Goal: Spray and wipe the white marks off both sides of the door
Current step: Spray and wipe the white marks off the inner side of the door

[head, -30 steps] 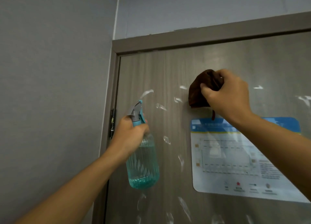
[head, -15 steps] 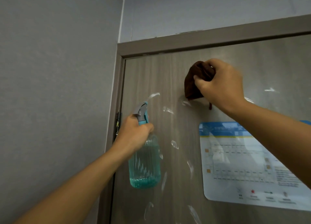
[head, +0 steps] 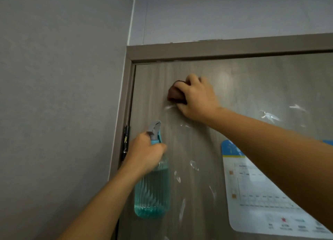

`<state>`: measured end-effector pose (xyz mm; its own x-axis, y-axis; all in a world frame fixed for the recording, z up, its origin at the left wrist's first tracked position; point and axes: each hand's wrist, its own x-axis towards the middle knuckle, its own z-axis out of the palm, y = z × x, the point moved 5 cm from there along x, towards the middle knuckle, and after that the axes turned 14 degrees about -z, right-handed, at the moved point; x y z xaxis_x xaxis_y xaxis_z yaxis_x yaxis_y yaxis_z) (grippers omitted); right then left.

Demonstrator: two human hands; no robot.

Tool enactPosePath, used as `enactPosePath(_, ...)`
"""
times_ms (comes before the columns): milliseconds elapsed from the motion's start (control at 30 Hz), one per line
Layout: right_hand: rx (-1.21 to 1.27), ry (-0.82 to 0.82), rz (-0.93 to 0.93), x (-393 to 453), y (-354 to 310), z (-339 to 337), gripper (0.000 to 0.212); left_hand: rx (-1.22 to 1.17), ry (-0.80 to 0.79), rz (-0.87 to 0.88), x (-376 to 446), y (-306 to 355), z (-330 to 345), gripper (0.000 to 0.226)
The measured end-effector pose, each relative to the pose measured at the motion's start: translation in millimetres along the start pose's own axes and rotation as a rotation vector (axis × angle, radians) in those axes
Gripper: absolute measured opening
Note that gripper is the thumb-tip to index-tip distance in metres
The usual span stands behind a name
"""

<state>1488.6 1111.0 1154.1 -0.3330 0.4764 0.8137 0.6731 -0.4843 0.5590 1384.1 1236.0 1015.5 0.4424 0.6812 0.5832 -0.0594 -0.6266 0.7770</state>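
Observation:
A grey-brown wood-grain door [head: 243, 88] fills the right of the view. My right hand [head: 196, 100] grips a bunched brown cloth [head: 173, 94] and presses it to the door near the upper left corner. White marks [head: 270, 115] are scattered over the panel; one white smear [head: 169, 107] lies just below the cloth, several more [head: 194, 165] further down. My left hand [head: 146, 152] holds a teal spray bottle [head: 153, 191] by its neck, upright, close to the door's hinge side, its grey nozzle [head: 154, 127] pointing up towards the door.
A door frame [head: 216, 49] runs across the top and down the left side, with a black hinge [head: 125, 140]. A grey wall [head: 59, 95] stands on the left. A blue and white laminated notice [head: 255, 194] is stuck on the door at lower right.
My right hand has slid the cloth leftwards across the door, towards the hinge side. The view has shifted up and left. The bottle stays held in much the same pose.

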Motion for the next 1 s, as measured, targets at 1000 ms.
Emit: enactPosePath(1000, -0.021, -0.109, -0.402, -3.2, -56.8, 27.9, 0.044, -0.209, 0.044, 0.039, 2.0, -4.0, -18.5, 0.020)
